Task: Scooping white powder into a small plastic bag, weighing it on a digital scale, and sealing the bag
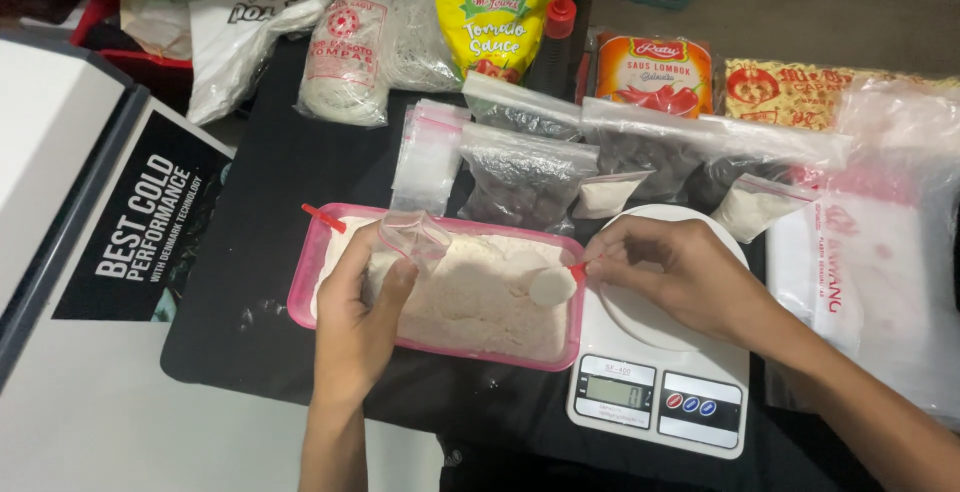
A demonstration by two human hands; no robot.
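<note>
So the right hand point(672, 274) is pinched shut around the handle of a little spoon point(553, 285), and the spoon's bowl is heaped with white powder. It sits just left of the fingertips, hanging over the right end of the pink tray point(310, 270), right above the pile of white powder point(480, 292) in there. The wrist and palm of that hand are over the round plate of the white kitchen scale point(655, 372), which is touching the tray's right side.

The left hand point(362, 307) comes up from below and grips a small clear zip bag point(412, 237) by its lower part, fingers wrapped around it, mouth of the bag pointing up. The bag is over the left half of the tray, near the spoon but not touching it, spoon a bit lower and to the right.

There's also a red stick-like bit point(323, 218) poking over the tray's back left corner.

Further out, behind the tray: a stack of empty zip bags point(428, 157), several filled bags of dark stuff point(522, 174), then sauce pouches point(495, 27) and red-capped bottles point(560, 17) at the back. Everything's on a black mat point(255, 282).
</note>
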